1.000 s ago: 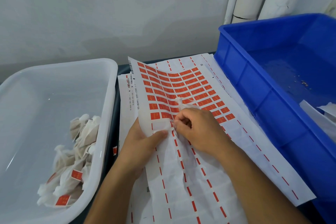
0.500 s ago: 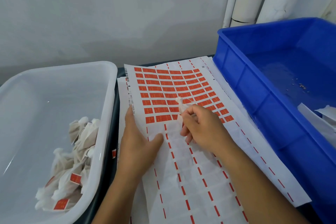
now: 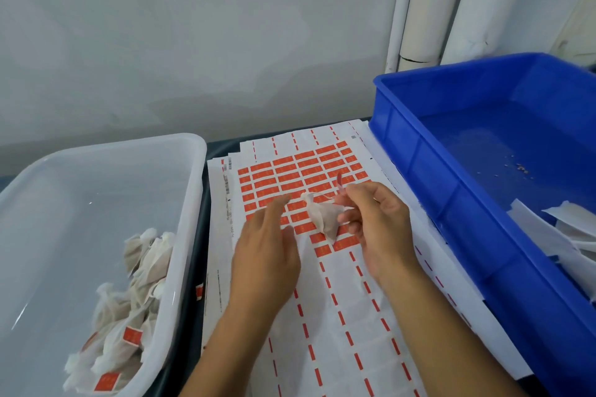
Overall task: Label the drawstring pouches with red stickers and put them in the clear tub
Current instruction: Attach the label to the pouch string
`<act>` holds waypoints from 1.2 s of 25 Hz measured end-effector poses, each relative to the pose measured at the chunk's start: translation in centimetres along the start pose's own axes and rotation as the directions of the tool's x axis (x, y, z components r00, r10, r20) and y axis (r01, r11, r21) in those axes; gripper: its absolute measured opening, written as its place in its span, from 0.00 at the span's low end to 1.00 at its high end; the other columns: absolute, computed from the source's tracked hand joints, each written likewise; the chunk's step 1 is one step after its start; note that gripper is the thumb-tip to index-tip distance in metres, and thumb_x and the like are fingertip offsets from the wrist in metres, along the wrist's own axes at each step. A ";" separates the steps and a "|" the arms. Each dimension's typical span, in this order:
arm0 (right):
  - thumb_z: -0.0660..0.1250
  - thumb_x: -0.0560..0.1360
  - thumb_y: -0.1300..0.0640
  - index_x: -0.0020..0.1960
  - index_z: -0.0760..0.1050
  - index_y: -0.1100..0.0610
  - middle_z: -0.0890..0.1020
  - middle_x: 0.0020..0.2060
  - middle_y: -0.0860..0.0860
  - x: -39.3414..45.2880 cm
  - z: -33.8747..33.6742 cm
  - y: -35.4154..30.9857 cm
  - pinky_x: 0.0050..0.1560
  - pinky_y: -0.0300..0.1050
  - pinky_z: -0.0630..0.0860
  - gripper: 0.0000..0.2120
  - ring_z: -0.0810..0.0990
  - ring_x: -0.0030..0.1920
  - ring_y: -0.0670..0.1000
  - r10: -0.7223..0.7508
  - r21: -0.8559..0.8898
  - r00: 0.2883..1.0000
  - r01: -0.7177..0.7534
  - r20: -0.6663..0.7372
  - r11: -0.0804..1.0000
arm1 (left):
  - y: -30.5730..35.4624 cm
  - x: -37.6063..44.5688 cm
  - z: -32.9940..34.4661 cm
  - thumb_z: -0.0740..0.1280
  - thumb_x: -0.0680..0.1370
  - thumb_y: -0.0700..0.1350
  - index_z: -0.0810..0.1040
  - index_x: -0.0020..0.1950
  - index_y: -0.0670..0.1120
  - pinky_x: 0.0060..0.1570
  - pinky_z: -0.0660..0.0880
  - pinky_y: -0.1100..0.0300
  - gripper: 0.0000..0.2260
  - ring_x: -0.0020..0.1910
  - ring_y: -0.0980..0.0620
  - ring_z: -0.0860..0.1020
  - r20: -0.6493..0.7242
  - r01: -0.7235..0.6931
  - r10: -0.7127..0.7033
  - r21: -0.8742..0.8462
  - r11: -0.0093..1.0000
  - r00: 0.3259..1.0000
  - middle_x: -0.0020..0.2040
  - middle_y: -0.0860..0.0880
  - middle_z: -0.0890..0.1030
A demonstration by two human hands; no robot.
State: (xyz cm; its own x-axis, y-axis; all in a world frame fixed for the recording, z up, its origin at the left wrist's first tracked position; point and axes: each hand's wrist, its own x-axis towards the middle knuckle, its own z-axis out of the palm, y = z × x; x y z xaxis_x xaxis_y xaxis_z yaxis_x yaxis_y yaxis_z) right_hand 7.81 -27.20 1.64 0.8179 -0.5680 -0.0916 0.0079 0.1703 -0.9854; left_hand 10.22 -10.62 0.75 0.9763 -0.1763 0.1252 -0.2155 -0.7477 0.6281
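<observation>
A: What lies nearest the near edge of the tabletop (image 3: 202,267)?

B: The stripped part of the sticker sheet (image 3: 335,325), white backing with only red dashes left. At the near left corner the clear tub (image 3: 180,235) holds a heap of labelled pouches (image 3: 129,316), red stickers showing on two or three of them.

A: And the hands?

B: Both are over the middle of the sheet, apart from each other. The left hand (image 3: 267,255) has its fingers straight and relaxed, gripping nothing; it is motion-blurred, and I cannot tell whether it touches the paper. The right hand (image 3: 377,222) has its fingers curled, pinching a small white drawstring pouch (image 3: 324,217) that hangs over the sheet between the two hands.

A: Is there a sticker on it?

B: A peeled red sticker (image 3: 339,182) stands up at the right fingertips, just above the pouch. Whether it touches the pouch I cannot tell.

A: Farther back?

B: The unused red stickers (image 3: 290,171) fill the sheet's far half. Along the right edge sits a blue crate (image 3: 451,203) with white paper scraps (image 3: 567,229) in its near part. Behind everything stand a grey wall (image 3: 193,42) and white pipes (image 3: 429,3).
</observation>
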 end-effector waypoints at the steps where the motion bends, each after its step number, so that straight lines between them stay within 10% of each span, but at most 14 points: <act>1: 0.71 0.78 0.47 0.50 0.80 0.47 0.87 0.42 0.43 0.2 -0.1 0.0 0.43 0.43 0.84 0.04 0.87 0.42 0.50 -0.003 0.006 0.999 0.003 -0.038 1.000 | 0.9 0.9 0.2 0.64 0.80 0.57 0.57 0.72 0.68 0.65 0.75 0.45 0.24 0.69 0.50 0.75 0.003 -0.022 0.022 0.016 1.000 1.000 0.74 0.58 0.71; 7: 0.71 0.78 0.48 0.55 0.75 0.44 0.86 0.41 0.46 0.8 -0.7 -0.2 0.41 0.42 0.84 0.08 0.87 0.41 0.53 -0.025 0.083 0.983 0.041 -0.180 0.996 | 4.0 7.0 1.8 0.64 0.82 0.56 0.61 0.76 0.60 0.64 0.76 0.45 0.24 0.69 0.46 0.75 0.141 -0.077 0.050 0.195 0.978 0.989 0.76 0.53 0.71; 11: 0.72 0.78 0.49 0.54 0.74 0.45 0.86 0.38 0.45 0.9 -0.6 0.1 0.36 0.34 0.80 0.08 0.86 0.38 0.48 -0.073 0.059 0.986 0.082 -0.151 0.995 | 3.5 8.0 2.1 0.65 0.82 0.50 0.73 0.66 0.59 0.44 0.79 0.62 0.12 0.47 0.55 0.78 0.145 -0.085 0.058 0.185 0.979 0.988 0.64 0.54 0.81; 17: 0.72 0.78 0.51 0.56 0.75 0.45 0.86 0.39 0.44 0.9 -0.4 0.5 0.34 0.32 0.78 0.09 0.85 0.37 0.45 -0.104 0.042 0.992 0.107 -0.067 0.993 | 2.2 5.3 0.5 0.73 0.77 0.53 0.73 0.51 0.60 0.31 0.72 0.76 0.09 0.42 0.63 0.82 0.011 -0.070 0.074 -0.236 0.969 0.997 0.46 0.65 0.81; 22: 0.72 0.78 0.50 0.56 0.75 0.44 0.86 0.43 0.38 0.3 0.0 0.5 0.38 0.36 0.81 0.08 0.87 0.43 0.47 -0.130 -0.034 0.991 0.131 0.044 0.991 | 1.0 2.0 -0.3 0.73 0.73 0.57 0.74 0.50 0.61 0.40 0.77 0.73 0.10 0.48 0.61 0.85 -0.055 -0.034 0.004 -0.561 0.827 0.998 0.49 0.64 0.85; 27: 0.72 0.78 0.48 0.57 0.75 0.43 0.86 0.46 0.39 0.3 -0.1 0.6 0.40 0.38 0.82 0.10 0.87 0.43 0.46 -0.111 -0.057 0.993 0.113 0.042 0.992 | -0.9 0.6 -1.8 0.64 0.76 0.61 0.68 0.59 0.66 0.38 0.74 0.74 0.13 0.48 0.63 0.82 -0.197 0.018 -0.098 -0.373 0.928 0.976 0.53 0.68 0.79; 30: 0.72 0.77 0.47 0.57 0.75 0.42 0.86 0.47 0.41 0.5 -0.2 0.9 0.41 0.39 0.83 0.10 0.86 0.43 0.46 -0.108 -0.073 0.994 0.108 0.015 0.991 | -1.8 0.1 -2.6 0.55 0.76 0.65 0.63 0.66 0.68 0.38 0.79 0.67 0.17 0.38 0.61 0.83 -0.059 0.143 -0.165 -0.273 0.951 0.985 0.43 0.65 0.83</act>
State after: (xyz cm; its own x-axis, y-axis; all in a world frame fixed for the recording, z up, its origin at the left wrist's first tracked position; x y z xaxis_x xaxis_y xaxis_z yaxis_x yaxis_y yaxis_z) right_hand 8.15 -27.47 0.71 0.8206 -0.5712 0.0172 0.0545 0.0483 -0.9973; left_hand 10.71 -7.67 1.62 0.9978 -0.0129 0.0651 -0.0611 -0.5613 0.8253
